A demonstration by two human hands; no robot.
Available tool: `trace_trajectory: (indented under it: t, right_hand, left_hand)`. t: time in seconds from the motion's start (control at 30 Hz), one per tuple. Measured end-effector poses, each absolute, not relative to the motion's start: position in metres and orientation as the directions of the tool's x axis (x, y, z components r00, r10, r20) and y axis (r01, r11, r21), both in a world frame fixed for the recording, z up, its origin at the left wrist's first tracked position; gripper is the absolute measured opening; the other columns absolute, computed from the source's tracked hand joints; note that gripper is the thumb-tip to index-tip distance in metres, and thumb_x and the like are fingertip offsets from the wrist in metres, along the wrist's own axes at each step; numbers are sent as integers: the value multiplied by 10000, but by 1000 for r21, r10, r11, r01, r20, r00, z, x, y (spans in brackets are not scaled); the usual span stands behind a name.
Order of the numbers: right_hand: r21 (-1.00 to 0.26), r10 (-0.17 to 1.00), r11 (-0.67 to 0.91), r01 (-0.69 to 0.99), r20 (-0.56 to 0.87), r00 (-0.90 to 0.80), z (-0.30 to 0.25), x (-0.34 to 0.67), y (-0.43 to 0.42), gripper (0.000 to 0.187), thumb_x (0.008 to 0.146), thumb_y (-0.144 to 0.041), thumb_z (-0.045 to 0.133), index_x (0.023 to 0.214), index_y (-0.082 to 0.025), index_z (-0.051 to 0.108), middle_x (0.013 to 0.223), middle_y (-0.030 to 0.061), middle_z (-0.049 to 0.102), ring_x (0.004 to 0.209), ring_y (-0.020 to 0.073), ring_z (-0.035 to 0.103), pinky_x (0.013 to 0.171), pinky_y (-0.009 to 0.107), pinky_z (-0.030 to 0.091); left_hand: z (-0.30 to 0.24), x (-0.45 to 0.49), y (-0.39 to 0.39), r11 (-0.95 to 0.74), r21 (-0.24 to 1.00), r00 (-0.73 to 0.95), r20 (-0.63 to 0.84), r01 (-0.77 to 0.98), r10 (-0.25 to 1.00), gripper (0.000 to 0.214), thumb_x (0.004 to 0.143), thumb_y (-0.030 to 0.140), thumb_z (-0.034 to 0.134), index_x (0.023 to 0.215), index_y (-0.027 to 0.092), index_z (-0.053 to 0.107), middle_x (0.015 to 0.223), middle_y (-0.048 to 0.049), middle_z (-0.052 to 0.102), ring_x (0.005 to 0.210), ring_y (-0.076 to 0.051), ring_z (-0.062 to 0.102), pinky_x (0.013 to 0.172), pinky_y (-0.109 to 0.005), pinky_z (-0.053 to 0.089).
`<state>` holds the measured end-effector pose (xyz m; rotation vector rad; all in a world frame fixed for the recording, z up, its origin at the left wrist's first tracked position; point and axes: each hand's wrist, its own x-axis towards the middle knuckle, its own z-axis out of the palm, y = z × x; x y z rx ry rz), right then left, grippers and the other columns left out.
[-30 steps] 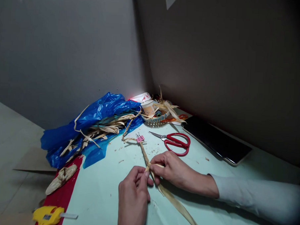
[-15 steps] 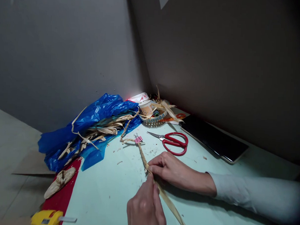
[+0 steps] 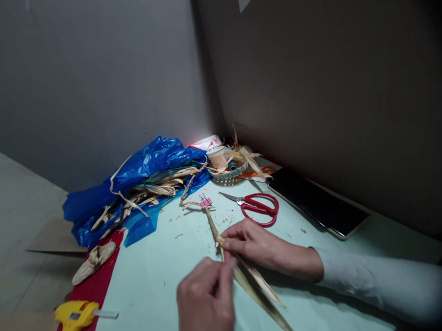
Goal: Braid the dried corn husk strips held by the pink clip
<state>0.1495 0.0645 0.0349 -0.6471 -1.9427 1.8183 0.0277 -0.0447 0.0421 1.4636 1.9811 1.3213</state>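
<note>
Left hand (image 3: 208, 297) blurred, yellow glue gun (image 3: 75, 317) cut off by bottom edge

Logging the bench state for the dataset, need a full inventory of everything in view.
braid: 1, tan, centre
long strips: several, tan, below braid
clip: 1, pink, on braid
scissors: 1, red-handled, right of clip
flat device: 1, black, right
basket: 1, pale and blue, back
cup: 1, beige, in basket
spool: 1, dark, beside cup
packet: 1, white and red, behind
bag: 1, blue, back left, holding dried strips
sole-shaped piece: 1, beige, left edge
glue gun: 1, yellow, front left
cover: 1, pale green, tabletop
walls: 2, grey, behind
left hand: 1, front
right hand: 1, at braid
</note>
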Motion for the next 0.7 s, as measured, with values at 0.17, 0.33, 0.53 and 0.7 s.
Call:
trace_trajectory:
  t: [0.17, 0.33, 0.53, 0.7]
  right_hand:
    - [-992, 596, -128, -10, -69, -800, 40, 153, 61, 392, 838, -436, 575, 648, -100, 645, 479, -55, 382, 458, 67, 243, 446, 224, 176]
    - [-971, 541, -213, -111, -22, -841, 39, 150, 60, 365, 833, -429, 580, 684, -100, 632, 626, 21, 592, 503, 80, 416, 502, 211, 322]
    - [-995, 512, -82, -55, 5, -859, 32, 149, 64, 335, 868, -388, 528, 812, -87, 664, 707, 58, 636, 661, 152, 562, 655, 262, 429]
    - [-1000, 534, 6, -7, 9, -845, 34, 154, 65, 331, 904, -366, 491, 827, -96, 666, 634, 15, 575, 583, 119, 494, 585, 220, 381]
  left_hand:
    - [56, 5, -20, 210, 977, -402, -200, -19, 893, 294, 712, 384, 722, 921, 179, 703, 876, -62, 702, 765, -199, 610, 751, -282, 453]
    - [48, 14, -10, 274, 929, -116, -310, -249, 944, 226, 800, 309, 661, 936, 128, 668, 677, -9, 592, 630, -111, 515, 638, -215, 425]
    - [44, 10, -12, 329, 896, -60, -362, -298, 930, 209, 806, 258, 650, 925, 92, 608, 602, 5, 556, 445, -22, 255, 426, -160, 184]
    - [39, 8, -16, 348, 863, -89, -404, -366, 910, 325, 764, 264, 704, 1017, 126, 556, 610, 32, 555, 397, 3, 225, 402, -153, 163]
